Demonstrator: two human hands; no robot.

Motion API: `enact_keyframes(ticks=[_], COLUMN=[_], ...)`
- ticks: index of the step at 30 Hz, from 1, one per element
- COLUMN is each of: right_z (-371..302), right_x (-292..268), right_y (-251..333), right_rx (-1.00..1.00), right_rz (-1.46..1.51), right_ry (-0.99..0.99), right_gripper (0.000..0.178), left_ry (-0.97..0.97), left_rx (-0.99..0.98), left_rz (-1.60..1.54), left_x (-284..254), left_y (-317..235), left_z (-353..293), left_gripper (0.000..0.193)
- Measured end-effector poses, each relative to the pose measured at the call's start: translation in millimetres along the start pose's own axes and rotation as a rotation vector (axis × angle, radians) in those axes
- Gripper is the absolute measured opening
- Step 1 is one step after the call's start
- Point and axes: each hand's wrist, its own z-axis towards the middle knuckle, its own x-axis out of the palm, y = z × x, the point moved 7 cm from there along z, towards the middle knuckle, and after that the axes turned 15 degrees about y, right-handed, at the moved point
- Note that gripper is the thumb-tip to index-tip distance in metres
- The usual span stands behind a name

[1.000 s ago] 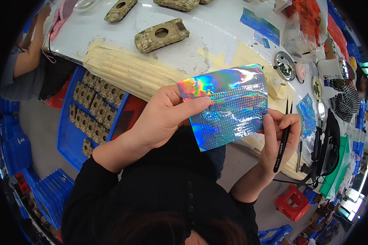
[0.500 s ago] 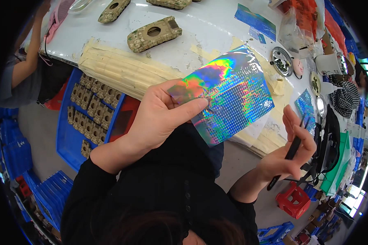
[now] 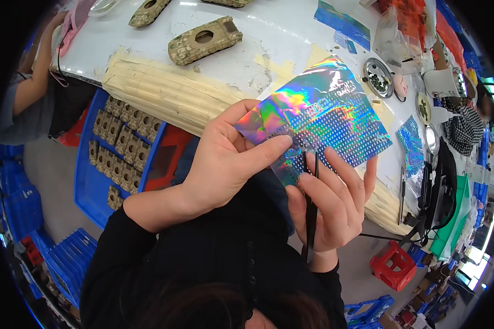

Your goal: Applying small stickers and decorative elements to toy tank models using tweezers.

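Left hand (image 3: 217,164) pinches a shiny sheet (image 3: 343,123) near its edge; right hand (image 3: 337,211) grips black tweezers (image 3: 311,222). The sheet looks light, bendy, slippery; margins suit holding.

Shiny sheet (image 3: 348,112) partly behind the right fingers (image 3: 325,196)

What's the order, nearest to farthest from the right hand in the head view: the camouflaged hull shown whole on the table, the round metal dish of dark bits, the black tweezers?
From the right hand:
1. Black tweezers: held in it.
2. Round metal dish: ahead, somewhat to its right.
3. Camouflaged hull: ahead, well to its left.
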Motion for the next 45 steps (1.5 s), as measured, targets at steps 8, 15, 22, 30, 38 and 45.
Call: enact_keyframes(ticks=[8, 15, 22, 30, 38, 45], right_z=[0.8, 0.3, 0.5, 3.2, 6.3, 5.9], right_x=[4.1, 4.7, 4.4, 3.8, 2.8, 2.5], right_y=[-4.9, -6.9, -7.5, -10.5, -14.5, -15.8], right_rx=[0.005, 0.002, 0.002, 0.022, 0.021, 0.037], right_rz=[0.076, 0.094, 0.103, 0.167, 0.249, 0.258], right_ry=[-0.01, -0.007, -0.009, 0.004, -0.006, -0.012], right_gripper=[0.016, 0.015, 0.015, 0.015, 0.017, 0.016], left_ry=[-0.01, -0.004, -0.019, -0.049, -0.045, -0.051], left_rx=[0.037, 0.025, 0.013, 0.002, 0.001, -0.014], left_rz=[-0.05, -0.032, -0.015, 0.032, 0.052, 0.035], left_x=[0.2, -0.9, -0.5, -1.4, -2.6, -1.9], left_y=[1.8, 3.0, 3.7, 4.4, 5.6, 7.1], left_z=[-0.2, 0.6, 0.8, -0.4, -1.3, -0.8], left_gripper=[0.032, 0.03, 0.03, 0.031, 0.032, 0.034])
